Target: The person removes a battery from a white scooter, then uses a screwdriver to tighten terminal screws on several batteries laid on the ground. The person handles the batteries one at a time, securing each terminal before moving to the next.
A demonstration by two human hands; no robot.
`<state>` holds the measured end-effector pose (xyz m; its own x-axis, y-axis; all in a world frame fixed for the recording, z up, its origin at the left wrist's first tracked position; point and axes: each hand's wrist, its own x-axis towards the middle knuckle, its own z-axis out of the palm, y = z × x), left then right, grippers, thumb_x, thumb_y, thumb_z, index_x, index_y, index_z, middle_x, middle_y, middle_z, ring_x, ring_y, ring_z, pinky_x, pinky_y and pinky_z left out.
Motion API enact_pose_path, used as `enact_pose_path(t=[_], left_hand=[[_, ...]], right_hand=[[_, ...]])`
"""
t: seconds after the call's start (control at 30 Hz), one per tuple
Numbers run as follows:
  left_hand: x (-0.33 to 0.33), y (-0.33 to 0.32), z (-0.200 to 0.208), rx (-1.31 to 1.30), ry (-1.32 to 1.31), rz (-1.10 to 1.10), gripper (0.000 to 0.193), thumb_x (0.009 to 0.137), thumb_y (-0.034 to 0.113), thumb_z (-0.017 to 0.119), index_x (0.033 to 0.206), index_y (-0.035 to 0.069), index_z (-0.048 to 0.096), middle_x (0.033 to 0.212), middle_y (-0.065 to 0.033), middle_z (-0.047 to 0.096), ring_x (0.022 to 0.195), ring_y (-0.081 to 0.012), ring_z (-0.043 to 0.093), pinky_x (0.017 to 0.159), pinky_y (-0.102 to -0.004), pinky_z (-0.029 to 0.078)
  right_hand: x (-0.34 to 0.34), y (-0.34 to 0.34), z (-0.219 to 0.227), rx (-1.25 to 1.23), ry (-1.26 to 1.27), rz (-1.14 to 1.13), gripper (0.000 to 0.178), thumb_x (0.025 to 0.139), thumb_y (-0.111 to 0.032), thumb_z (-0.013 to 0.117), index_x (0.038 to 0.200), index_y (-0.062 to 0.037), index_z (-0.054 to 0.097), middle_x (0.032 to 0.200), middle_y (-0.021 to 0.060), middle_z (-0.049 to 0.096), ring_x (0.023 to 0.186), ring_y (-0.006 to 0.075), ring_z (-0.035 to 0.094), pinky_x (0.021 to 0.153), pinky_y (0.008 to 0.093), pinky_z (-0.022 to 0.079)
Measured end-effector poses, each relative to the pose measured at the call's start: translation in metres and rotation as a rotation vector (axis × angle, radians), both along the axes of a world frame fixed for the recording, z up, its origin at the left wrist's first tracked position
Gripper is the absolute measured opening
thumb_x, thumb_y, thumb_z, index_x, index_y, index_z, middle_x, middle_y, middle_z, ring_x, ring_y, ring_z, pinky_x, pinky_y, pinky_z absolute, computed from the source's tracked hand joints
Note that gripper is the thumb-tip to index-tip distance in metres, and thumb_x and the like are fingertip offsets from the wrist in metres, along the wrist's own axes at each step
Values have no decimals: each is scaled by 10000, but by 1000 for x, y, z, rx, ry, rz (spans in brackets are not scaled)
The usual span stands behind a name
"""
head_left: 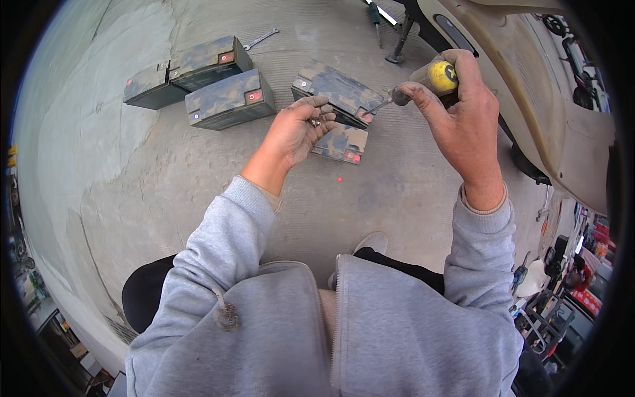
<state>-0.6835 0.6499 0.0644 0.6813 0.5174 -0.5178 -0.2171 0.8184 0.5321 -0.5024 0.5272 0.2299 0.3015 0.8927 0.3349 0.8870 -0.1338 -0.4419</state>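
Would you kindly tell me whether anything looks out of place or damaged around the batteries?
A small red spot stands out on the grey floor near the batteries; whether it is a loose part or light, I cannot tell. The batteries also look blotchy on top, perhaps from dirt. I see no clear breakage.

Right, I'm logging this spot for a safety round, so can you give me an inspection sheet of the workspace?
Surface: grey concrete floor, ribbed and partly patched.
Job's things: five box-shaped batteries with smudged tops, three at left, two near the hands; yellow-capped screwdriver, its tip at a red terminal, contact unclear; small metal pieces, exact kind unclear.
Clutter: wrench behind the left batteries; green-handled tool farther back.
Hands: left hand holds the metal pieces; right hand grips the screwdriver.
Cables: nothing seen around the batteries.
Surroundings: beige vehicle bodywork at right; assorted tools at lower right.
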Motion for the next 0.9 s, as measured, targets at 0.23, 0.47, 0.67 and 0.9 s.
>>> enact_pose_path(t=[0.23,0.47,0.67,0.9], left_hand=[[-16,31,4,59,71,113,321,982,-4,381,1279,-102,451,1132,-176,603,1029,-246,641,916,-319,559],[-21,33,-7,108,93,124,301,1001,55,457,1271,-68,508,1056,-134,634,934,-201,654,842,-292,576],[-20,28,-3,116,95,92,221,986,77,523,1178,-28,549,1023,-107,644,884,-168,659,773,-267,590],[-21,21,-9,3,-11,124,146,988,133,569,1080,20,568,950,-67,637,827,-139,646,720,-243,586]], right_hand=[[-2,2,-11,141,122,48,403,826,-234,783,1059,-26,529,813,109,587,620,226,531,581,322,464],[-2,-6,-6,84,138,79,401,816,-163,780,1096,-24,527,882,117,600,679,249,566,643,314,485],[-4,1,-12,150,178,89,395,832,-170,772,1105,-25,527,852,110,607,687,237,590,653,313,500],[13,-7,-4,457,501,42,350,953,-247,666,1155,-13,503,970,79,666,748,125,612,644,264,518]])
